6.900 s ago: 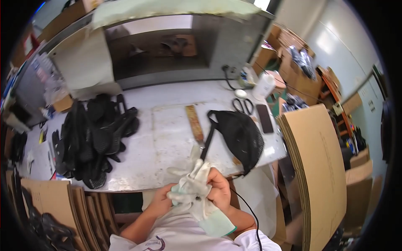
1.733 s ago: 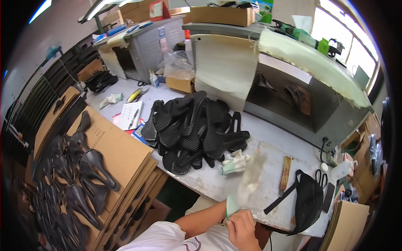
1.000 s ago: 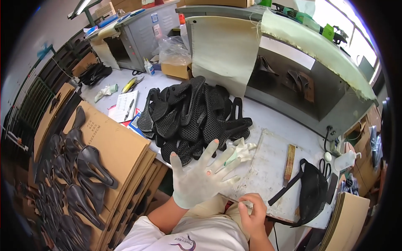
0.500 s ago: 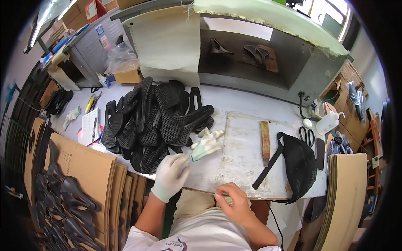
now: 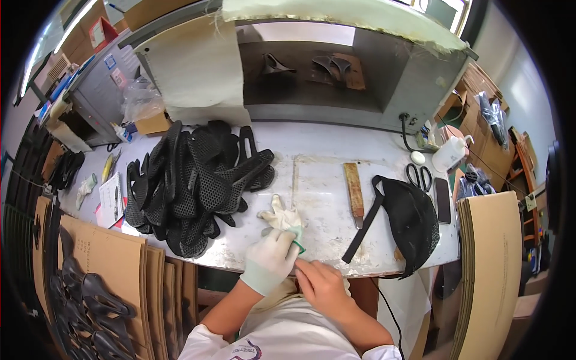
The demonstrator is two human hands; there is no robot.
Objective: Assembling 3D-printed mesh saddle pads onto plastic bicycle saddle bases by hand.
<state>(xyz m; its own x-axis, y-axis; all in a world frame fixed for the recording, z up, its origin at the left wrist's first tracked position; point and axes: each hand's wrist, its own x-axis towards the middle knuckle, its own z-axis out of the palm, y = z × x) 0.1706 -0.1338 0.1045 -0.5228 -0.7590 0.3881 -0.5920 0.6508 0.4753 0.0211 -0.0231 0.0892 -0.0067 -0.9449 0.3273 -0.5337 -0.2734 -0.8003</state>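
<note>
I observe the gloved left hand (image 5: pixel 271 259) at the near table (image 5: pixel 336 150) edge, fingers curled around a loose white glove (image 5: pixel 282 219) that lies on the table just beside the pile of black perforated parts (image 5: pixel 192 180). The bare right hand (image 5: pixel 324 285) pinches the left glove's cuff, touching it.

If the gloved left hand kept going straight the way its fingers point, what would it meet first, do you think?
The left hand points up and away across the table. It would first meet the loose white glove lying just beyond its fingers; they look touching or nearly so, though depth is unclear.
</note>
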